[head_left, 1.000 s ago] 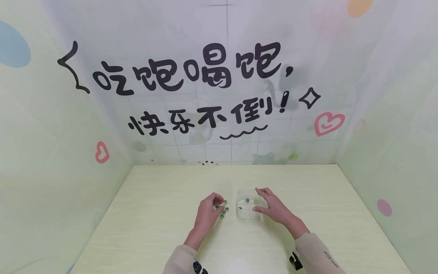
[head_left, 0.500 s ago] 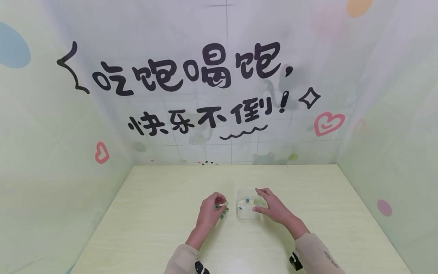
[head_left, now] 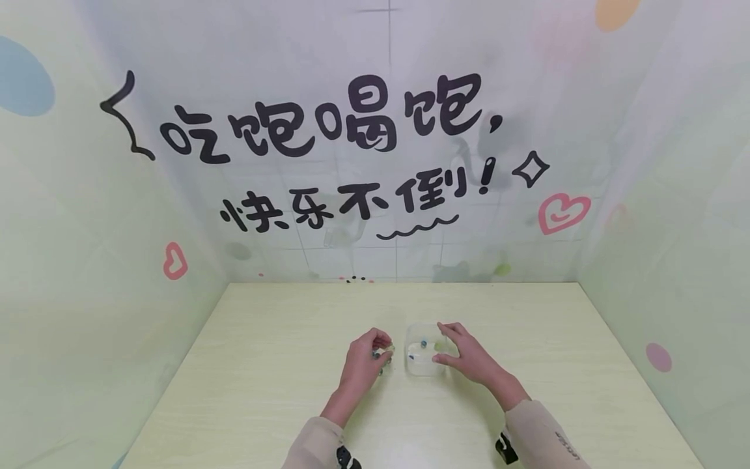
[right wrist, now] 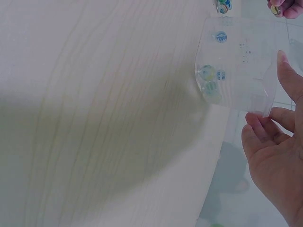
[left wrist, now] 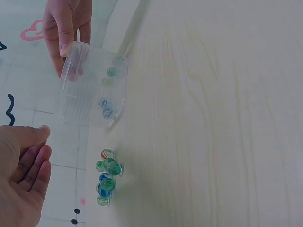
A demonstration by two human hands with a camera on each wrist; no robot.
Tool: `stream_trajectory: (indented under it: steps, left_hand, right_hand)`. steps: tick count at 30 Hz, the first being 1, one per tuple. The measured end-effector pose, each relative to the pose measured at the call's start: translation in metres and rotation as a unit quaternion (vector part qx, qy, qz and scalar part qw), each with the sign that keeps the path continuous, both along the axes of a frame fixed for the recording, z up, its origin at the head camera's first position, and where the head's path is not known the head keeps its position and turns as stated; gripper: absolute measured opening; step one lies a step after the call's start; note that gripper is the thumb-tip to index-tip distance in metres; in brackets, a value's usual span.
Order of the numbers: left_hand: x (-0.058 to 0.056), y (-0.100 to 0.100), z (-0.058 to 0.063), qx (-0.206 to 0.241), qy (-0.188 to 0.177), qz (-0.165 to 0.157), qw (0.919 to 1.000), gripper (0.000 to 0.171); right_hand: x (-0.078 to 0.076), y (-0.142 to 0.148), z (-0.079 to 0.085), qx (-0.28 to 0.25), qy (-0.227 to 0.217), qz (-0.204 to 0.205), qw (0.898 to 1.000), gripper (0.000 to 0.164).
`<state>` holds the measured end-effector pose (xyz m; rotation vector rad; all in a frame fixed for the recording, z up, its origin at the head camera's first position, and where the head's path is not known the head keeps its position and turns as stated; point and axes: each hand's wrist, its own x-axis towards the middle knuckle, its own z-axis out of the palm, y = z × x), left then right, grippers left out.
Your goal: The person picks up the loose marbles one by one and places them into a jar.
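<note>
My left hand [head_left: 360, 361] hovers over the table just left of a clear plastic box [head_left: 417, 370]. In the right wrist view its fingertips pinch a yellowish glass marble [right wrist: 275, 9]; the left wrist view hides that marble behind the thumb. Below the hand lies a cluster of several green and blue marbles [left wrist: 108, 182] and one with an orange streak [left wrist: 107, 153]. The right hand [head_left: 471, 357] grips the box by its right side, thumb and fingers at the rim. Inside the box several marbles [left wrist: 108, 113] rest on the bottom.
A pale wood-grain table [head_left: 263, 404] carries the box and marbles. Printed fabric walls [head_left: 375, 195] with black lettering and hearts enclose it at the back and both sides.
My left hand has shifted slightly right, toward the box, and a marble is now between its fingertips. The right hand and box have stayed in place.
</note>
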<state>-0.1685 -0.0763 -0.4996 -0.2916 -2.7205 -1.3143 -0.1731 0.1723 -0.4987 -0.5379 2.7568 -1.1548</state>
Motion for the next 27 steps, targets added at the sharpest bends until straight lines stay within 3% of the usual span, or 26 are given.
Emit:
stream_trajectory:
  steps: [9, 27]
  left_hand:
    - [0.0, 0.004, 0.002, 0.011, -0.009, -0.009, 0.9999, 0.021]
    - [-0.002, 0.013, 0.005, 0.007, 0.006, -0.025, 0.9997, 0.019]
  right_hand:
    - [0.0, 0.001, -0.001, 0.004, 0.005, 0.0, 1.0, 0.074]
    - [-0.001, 0.0, -0.001, 0.003, 0.007, 0.0, 1.0, 0.075]
